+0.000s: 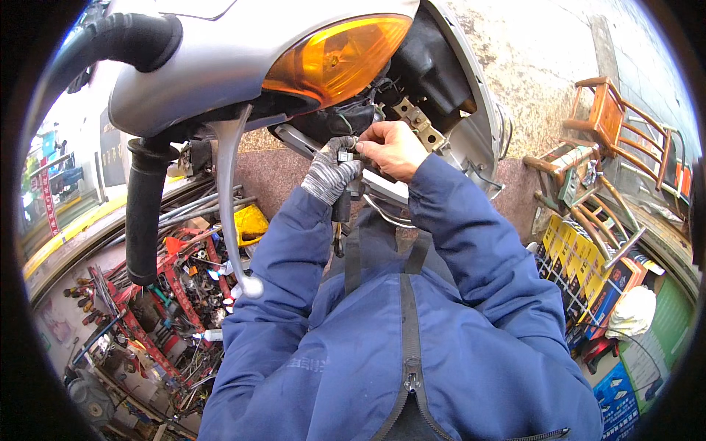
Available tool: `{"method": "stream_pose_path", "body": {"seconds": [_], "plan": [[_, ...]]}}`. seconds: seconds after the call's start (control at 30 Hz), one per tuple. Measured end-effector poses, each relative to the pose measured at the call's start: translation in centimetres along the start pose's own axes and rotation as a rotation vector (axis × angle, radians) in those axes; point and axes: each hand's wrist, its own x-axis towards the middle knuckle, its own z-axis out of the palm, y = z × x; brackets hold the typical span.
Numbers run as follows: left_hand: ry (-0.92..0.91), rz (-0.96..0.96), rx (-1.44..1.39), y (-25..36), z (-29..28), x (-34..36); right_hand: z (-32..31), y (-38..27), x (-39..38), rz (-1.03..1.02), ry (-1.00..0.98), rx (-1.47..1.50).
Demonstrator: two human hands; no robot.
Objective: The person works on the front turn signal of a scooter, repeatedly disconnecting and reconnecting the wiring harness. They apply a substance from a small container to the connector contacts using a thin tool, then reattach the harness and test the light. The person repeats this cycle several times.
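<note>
My left hand [329, 170], in a grey knitted glove, is closed around a small dark part [341, 211] whose lower end sticks out beneath the fingers. A pale block [344, 156] shows at its top; its exact kind is unclear. My bare right hand [395, 151] meets it there, thumb and forefinger pinched together on something too small to make out. Both hands are just in front of a silver scooter's [191, 88] opened front. Behind them are dark wiring [353, 116] and a metal bracket with holes [418, 123].
An orange turn-signal lens [340, 59] sits above my hands. The brake lever [229, 176] and black handlebar grip [147, 213] hang at left. A red rack [140, 338] of tools and parts stands lower left. Wooden chairs [599, 121] and a yellow box [570, 253] are at right.
</note>
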Motion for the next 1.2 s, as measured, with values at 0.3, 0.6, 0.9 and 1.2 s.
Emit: {"method": "stream_pose_path", "body": {"seconds": [0.3,0.6,0.9,1.2], "plan": [[0.025,0.01,0.139,1.7,1.1,-0.4,1.2,2.6,1.5,-0.039,0.01,0.181],[0.039,0.071,0.204,1.6,1.5,0.5,1.2,1.7,0.2,-0.055,0.012,0.139],[0.09,0.003,0.055,0.1,1.2,0.6,3.1,5.3,-2.8,-0.023,0.058,0.445],[0.061,0.028,-0.228,0.6,2.4,0.2,4.5,4.7,-5.2,0.136,-0.057,0.43]]}}
